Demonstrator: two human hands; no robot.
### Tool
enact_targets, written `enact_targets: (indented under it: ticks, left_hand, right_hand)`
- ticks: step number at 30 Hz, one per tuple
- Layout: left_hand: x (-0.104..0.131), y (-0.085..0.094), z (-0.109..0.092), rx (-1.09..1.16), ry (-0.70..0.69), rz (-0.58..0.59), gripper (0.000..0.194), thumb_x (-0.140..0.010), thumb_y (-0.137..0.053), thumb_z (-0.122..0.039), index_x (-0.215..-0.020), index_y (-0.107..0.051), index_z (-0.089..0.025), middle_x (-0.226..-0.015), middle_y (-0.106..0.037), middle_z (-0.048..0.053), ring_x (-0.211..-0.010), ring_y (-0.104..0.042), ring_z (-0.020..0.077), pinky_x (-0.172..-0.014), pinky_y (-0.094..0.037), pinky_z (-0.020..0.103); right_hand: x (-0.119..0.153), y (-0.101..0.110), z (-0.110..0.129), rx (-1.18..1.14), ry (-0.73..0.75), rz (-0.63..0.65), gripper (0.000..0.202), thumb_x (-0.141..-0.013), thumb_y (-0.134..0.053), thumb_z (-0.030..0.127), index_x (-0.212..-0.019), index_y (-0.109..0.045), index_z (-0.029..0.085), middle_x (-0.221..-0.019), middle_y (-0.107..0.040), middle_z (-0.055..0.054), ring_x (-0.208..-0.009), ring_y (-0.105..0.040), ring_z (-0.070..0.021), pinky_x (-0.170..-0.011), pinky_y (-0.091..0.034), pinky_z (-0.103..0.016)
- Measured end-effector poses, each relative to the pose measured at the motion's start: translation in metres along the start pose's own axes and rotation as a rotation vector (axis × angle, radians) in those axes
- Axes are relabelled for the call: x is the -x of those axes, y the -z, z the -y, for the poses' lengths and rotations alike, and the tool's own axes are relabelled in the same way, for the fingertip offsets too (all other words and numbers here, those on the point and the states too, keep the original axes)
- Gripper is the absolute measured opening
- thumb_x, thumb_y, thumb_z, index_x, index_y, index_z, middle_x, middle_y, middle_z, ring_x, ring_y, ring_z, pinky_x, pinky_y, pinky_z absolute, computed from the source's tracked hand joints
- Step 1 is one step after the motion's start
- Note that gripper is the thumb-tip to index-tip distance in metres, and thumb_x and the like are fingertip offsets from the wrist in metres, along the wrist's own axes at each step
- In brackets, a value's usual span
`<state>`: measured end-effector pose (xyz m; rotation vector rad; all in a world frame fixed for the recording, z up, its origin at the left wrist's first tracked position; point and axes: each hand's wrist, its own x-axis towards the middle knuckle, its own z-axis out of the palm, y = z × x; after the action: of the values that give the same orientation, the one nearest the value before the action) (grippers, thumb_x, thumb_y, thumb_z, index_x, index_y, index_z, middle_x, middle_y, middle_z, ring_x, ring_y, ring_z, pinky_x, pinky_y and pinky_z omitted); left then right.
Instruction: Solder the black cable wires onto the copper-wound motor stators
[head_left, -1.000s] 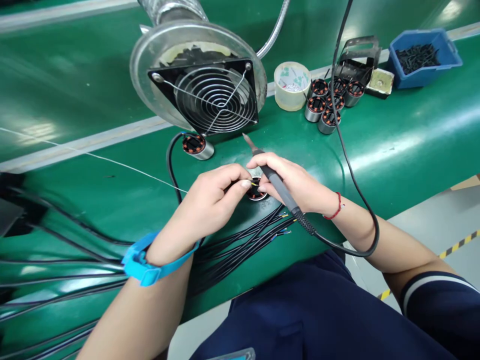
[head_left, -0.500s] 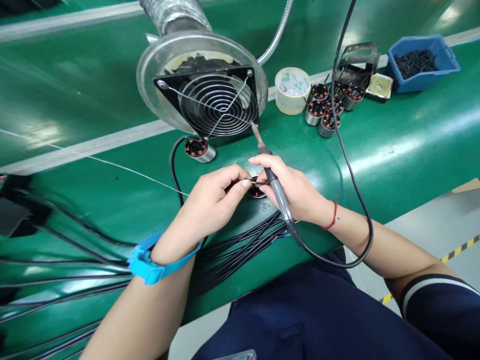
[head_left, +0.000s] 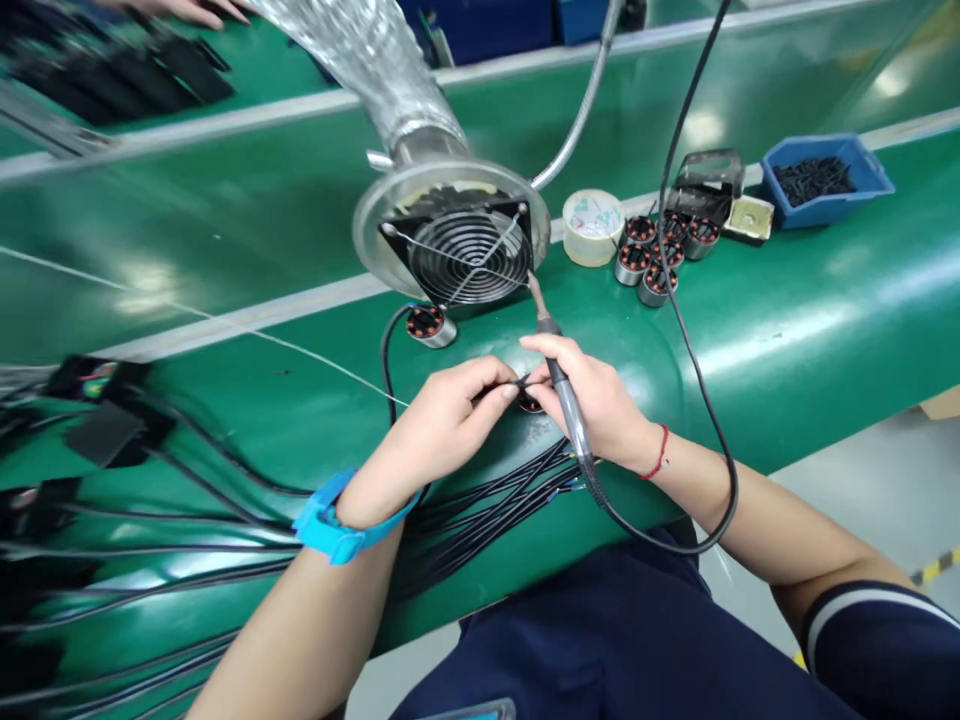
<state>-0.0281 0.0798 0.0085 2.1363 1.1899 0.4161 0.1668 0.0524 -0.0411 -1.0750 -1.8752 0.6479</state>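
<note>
In the head view my left hand (head_left: 461, 410), with a blue wrist strap, pinches the end of a thin dark wire (head_left: 520, 384) between thumb and forefinger. My right hand (head_left: 604, 405) keeps a soldering iron (head_left: 568, 398) in its grip, tip pointing up toward the fan. Its thumb and forefinger also meet at the wire, close to the left fingertips; whether they hold a small sleeve there I cannot tell. Just beneath the fingers is a motor stator (head_left: 532, 405), mostly hidden. Another stator (head_left: 431, 327) with a black cable lies below the fan.
A fume extractor fan (head_left: 474, 258) on a silver duct stands ahead. To the right are a tape roll (head_left: 592, 228), several stators (head_left: 656, 282) and a blue bin (head_left: 829, 185) of small black pieces. Black cables (head_left: 495, 515) lie in front. Another person's hand (head_left: 199, 10) shows at top left.
The view has shifted, so the bench appears lower and farther right. Both hands remain together at the wire; the yellow bit between the fingertips no longer shows, only dark material.
</note>
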Motion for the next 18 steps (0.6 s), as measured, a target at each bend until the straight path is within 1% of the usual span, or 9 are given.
enact_targets:
  ticks: [2,4,7,8,10,12,13,15,18]
  left_hand:
    - [0.002,0.008,0.004,-0.081,-0.006,-0.006,0.026,-0.095,-0.044,-0.034,-0.083,-0.061,-0.018,-0.076,-0.064,0.002,-0.07,-0.058,0.0167,-0.069,-0.045,0.028]
    - [0.003,0.019,0.012,-0.196,0.021,-0.026,0.026,-0.095,-0.043,-0.033,-0.086,-0.062,-0.019,-0.082,-0.067,0.004,-0.077,-0.062,0.0194,-0.075,-0.049,0.03]
    - [0.002,0.033,0.028,-0.395,0.119,-0.086,0.026,-0.095,-0.041,-0.031,-0.093,-0.064,-0.018,-0.096,-0.068,0.009,-0.091,-0.066,0.0255,-0.084,-0.052,0.037]
    - [0.0,0.037,0.034,-0.457,0.166,-0.13,0.026,-0.095,-0.041,-0.03,-0.099,-0.064,-0.017,-0.104,-0.067,0.012,-0.096,-0.066,0.028,-0.086,-0.053,0.039]
    - [-0.005,0.042,0.043,-0.523,0.26,-0.22,0.036,-0.094,-0.043,-0.03,-0.12,-0.06,-0.013,-0.123,-0.062,0.018,-0.108,-0.065,0.0326,-0.09,-0.054,0.044]
    - [-0.012,0.045,0.05,-0.494,0.317,-0.225,0.048,-0.094,-0.045,-0.029,-0.138,-0.05,-0.01,-0.137,-0.057,0.021,-0.119,-0.062,0.034,-0.098,-0.053,0.046]
    - [-0.015,0.047,0.053,-0.461,0.327,-0.195,0.049,-0.095,-0.044,-0.027,-0.14,-0.049,-0.01,-0.138,-0.058,0.02,-0.122,-0.062,0.0329,-0.101,-0.052,0.045]
    - [-0.019,0.053,0.058,-0.41,0.335,-0.123,0.043,-0.097,-0.042,-0.027,-0.135,-0.056,-0.014,-0.131,-0.067,0.015,-0.118,-0.066,0.03,-0.102,-0.052,0.042]
    - [-0.017,0.068,0.067,-0.414,0.352,-0.102,0.036,-0.099,-0.042,-0.028,-0.122,-0.066,-0.017,-0.119,-0.075,0.011,-0.109,-0.07,0.0285,-0.095,-0.055,0.038]
  right_hand:
    - [0.0,0.007,-0.003,0.12,0.076,-0.046,0.038,-0.096,-0.056,0.02,-0.134,-0.051,0.021,-0.109,-0.075,-0.007,-0.099,-0.072,-0.0206,-0.088,-0.058,-0.036]
    - [0.0,0.016,-0.007,0.174,0.102,-0.11,0.036,-0.096,-0.058,0.02,-0.131,-0.054,0.021,-0.111,-0.075,-0.009,-0.1,-0.073,-0.0226,-0.089,-0.059,-0.039]
    - [-0.001,0.028,-0.013,0.125,0.081,-0.174,0.036,-0.094,-0.058,0.015,-0.129,-0.054,0.022,-0.106,-0.076,-0.007,-0.092,-0.074,-0.0193,-0.088,-0.061,-0.037]
    - [-0.001,0.03,-0.014,0.108,0.076,-0.184,0.037,-0.093,-0.058,0.014,-0.129,-0.054,0.023,-0.105,-0.076,-0.006,-0.09,-0.074,-0.0181,-0.087,-0.061,-0.035]
    - [0.0,0.034,-0.014,0.103,0.087,-0.191,0.037,-0.093,-0.058,0.013,-0.129,-0.054,0.023,-0.104,-0.076,-0.006,-0.088,-0.075,-0.0168,-0.086,-0.062,-0.034]
    - [0.001,0.035,-0.013,0.117,0.105,-0.191,0.036,-0.094,-0.058,0.014,-0.128,-0.054,0.024,-0.102,-0.076,-0.005,-0.088,-0.075,-0.0169,-0.085,-0.063,-0.033]
    - [0.003,0.036,-0.012,0.124,0.111,-0.194,0.035,-0.094,-0.057,0.015,-0.128,-0.055,0.024,-0.102,-0.077,-0.005,-0.088,-0.076,-0.0169,-0.084,-0.063,-0.032]
    - [0.006,0.038,-0.012,0.138,0.12,-0.199,0.032,-0.095,-0.057,0.017,-0.127,-0.056,0.024,-0.1,-0.077,-0.005,-0.087,-0.076,-0.0168,-0.082,-0.064,-0.031]
    - [0.011,0.041,-0.016,0.161,0.127,-0.206,0.028,-0.097,-0.056,0.019,-0.125,-0.057,0.023,-0.096,-0.078,-0.005,-0.084,-0.077,-0.0158,-0.081,-0.065,-0.029]
